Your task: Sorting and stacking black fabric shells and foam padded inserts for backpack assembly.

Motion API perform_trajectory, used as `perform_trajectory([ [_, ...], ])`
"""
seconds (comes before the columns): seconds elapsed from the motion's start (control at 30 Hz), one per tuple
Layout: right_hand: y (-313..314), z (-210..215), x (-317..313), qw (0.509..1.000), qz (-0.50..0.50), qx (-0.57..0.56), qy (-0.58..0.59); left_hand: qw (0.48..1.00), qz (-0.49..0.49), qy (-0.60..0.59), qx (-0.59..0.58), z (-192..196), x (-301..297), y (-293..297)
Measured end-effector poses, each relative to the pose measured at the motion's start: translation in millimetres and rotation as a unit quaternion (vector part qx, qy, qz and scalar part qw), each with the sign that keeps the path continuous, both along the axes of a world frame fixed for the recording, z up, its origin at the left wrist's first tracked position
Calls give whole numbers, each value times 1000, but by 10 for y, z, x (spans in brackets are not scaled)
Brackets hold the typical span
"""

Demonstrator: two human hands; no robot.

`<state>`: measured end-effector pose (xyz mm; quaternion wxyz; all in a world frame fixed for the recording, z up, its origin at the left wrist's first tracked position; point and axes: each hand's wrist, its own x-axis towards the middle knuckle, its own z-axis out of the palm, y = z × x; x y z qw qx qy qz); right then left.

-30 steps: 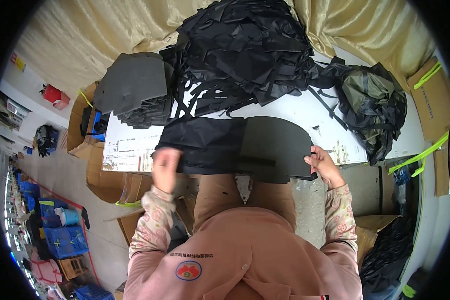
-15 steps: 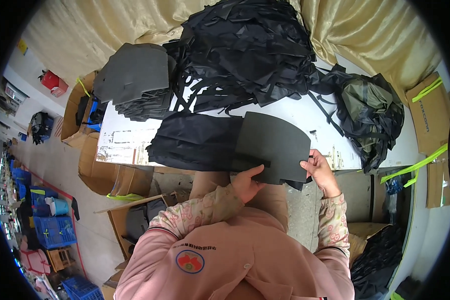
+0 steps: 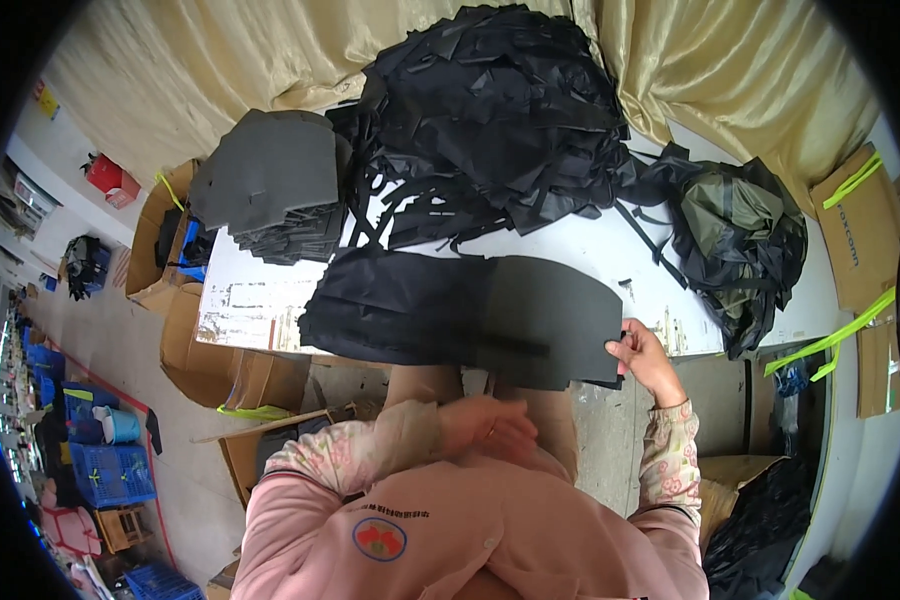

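A dark grey foam sheet (image 3: 560, 310) with a rounded upper right corner lies at the table's front edge, its lower edge overhanging. It meets a flat black fabric piece (image 3: 400, 305) on its left; I cannot tell whether it lies on the fabric or partly inside it. My right hand (image 3: 646, 358) pinches the sheet's right edge, where a bit of black fabric shows beneath. Blurred by motion, my left hand (image 3: 485, 425) is over my lap, apart from the sheet, with its fingers stretched out and nothing visible in them.
Behind the work lies a large heap of black fabric pieces (image 3: 490, 120). A stack of grey foam sheets (image 3: 270, 175) stands at the left of the white table (image 3: 245, 300), a black and olive bag (image 3: 740, 220) at the right. Cardboard boxes (image 3: 200, 350) flank the table.
My left hand has let go of the foam sheet's lower edge and moved down toward my body. The sheet now lies flatter and more level with the fabric. My right hand keeps its hold.
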<state>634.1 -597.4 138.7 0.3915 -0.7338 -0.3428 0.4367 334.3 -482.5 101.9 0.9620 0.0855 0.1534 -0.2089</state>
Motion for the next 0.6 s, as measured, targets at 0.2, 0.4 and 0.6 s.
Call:
perform_trajectory([
  [0.2,736,176,131,928,13,102,-357,287,44,-248,924,335,202,222],
  [0.4,2108,-33,-32,718,243,199,-621,307,36,-196,931,48,219,271],
  [0.6,2725,-241,36,698,174,93,-689,384,122,-160,901,237,4,633],
])
